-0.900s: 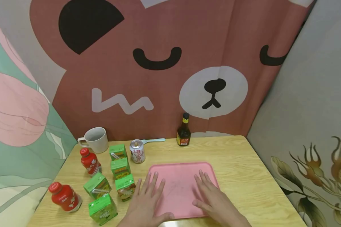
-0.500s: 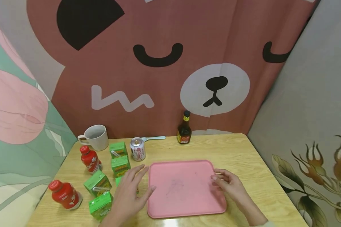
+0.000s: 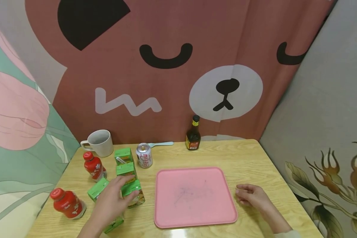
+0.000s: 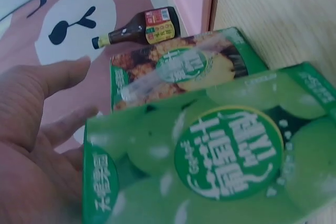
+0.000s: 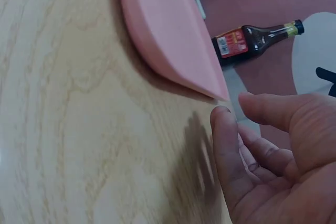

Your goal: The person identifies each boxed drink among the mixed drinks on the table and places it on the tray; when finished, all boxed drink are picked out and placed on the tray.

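My left hand (image 3: pixel 110 203) hovers over a cluster of green juice boxes, its thumb and fingers apart. In the left wrist view a grape juice box (image 4: pixel 231 156) lies close beside the palm, and a second juice box (image 4: pixel 184 66) with a straw shows behind it; no grip on either is visible. In the head view the thumb overlaps the front right juice box (image 3: pixel 139 195), though contact cannot be judged. Off the right side of a pink tray (image 3: pixel 194 198), my right hand (image 3: pixel 254 196) hangs above the table, fingers loosely bent, holding nothing.
Two red bottles, one farther back (image 3: pixel 93 168) and one nearer (image 3: pixel 68 205), stand at the left. Along the back are a grey mug (image 3: pixel 100 145), a Coca-Cola can (image 3: pixel 144 157), a pale blue utensil (image 3: pixel 163 144) and a dark sauce bottle (image 3: pixel 193 138).
Both hands were spread over the tray and have moved apart. The left went left over the juice boxes; the right went right, past the tray's edge, its fingers now more bent.
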`<action>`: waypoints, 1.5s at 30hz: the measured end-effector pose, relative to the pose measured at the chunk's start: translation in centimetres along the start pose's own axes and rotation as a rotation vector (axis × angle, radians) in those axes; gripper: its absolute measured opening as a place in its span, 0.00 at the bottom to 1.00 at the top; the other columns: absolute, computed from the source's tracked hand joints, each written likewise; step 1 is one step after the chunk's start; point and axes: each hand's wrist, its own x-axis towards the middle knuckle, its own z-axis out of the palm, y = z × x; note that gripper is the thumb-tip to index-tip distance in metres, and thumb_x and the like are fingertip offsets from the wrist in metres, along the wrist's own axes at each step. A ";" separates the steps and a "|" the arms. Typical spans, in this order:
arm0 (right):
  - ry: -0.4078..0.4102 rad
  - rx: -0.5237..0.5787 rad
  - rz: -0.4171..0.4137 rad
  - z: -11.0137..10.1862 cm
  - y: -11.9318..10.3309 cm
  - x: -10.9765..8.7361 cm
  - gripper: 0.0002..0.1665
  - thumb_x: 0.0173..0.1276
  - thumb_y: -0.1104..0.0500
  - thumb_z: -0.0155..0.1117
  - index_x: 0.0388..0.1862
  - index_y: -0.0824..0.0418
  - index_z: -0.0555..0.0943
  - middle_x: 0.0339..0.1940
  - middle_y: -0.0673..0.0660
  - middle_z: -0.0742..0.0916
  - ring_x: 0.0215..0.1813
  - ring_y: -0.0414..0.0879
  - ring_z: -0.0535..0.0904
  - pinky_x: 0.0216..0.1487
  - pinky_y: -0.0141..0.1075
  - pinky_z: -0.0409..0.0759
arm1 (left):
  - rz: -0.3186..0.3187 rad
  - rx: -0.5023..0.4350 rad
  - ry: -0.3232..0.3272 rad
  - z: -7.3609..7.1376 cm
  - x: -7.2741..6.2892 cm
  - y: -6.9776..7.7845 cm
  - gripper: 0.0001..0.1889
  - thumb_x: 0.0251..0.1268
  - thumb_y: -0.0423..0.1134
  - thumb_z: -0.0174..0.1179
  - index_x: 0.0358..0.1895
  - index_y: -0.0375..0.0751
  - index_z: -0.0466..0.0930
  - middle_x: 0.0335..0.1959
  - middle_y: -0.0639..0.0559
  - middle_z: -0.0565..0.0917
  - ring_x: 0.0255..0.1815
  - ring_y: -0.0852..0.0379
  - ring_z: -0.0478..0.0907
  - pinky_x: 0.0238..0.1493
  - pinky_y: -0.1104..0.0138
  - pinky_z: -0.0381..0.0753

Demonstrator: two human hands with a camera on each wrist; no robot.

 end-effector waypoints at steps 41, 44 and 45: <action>0.100 -0.354 -0.141 2.9 -0.2 2.6 0.15 0.59 0.68 0.70 0.46 0.71 0.84 0.32 0.55 0.85 0.34 0.46 0.83 0.31 0.37 0.85 | 0.190 -0.138 -0.039 -0.2 1.7 0.2 0.22 0.55 0.39 0.79 0.53 0.59 0.87 0.49 0.68 0.79 0.48 0.62 0.79 0.44 0.59 0.82; 0.099 -0.361 -0.143 2.8 -0.2 2.6 0.16 0.59 0.69 0.70 0.46 0.71 0.84 0.32 0.55 0.85 0.34 0.46 0.82 0.31 0.36 0.85 | 0.253 -0.175 -0.036 0.0 1.9 0.7 0.23 0.53 0.39 0.79 0.54 0.57 0.87 0.49 0.69 0.79 0.49 0.63 0.79 0.46 0.59 0.83; 0.101 -0.365 -0.144 2.8 -0.2 2.7 0.16 0.58 0.69 0.70 0.46 0.71 0.84 0.32 0.55 0.85 0.34 0.45 0.82 0.31 0.36 0.85 | 0.265 -0.191 -0.042 0.1 2.0 0.9 0.23 0.54 0.39 0.79 0.55 0.57 0.87 0.50 0.69 0.80 0.50 0.63 0.79 0.47 0.59 0.83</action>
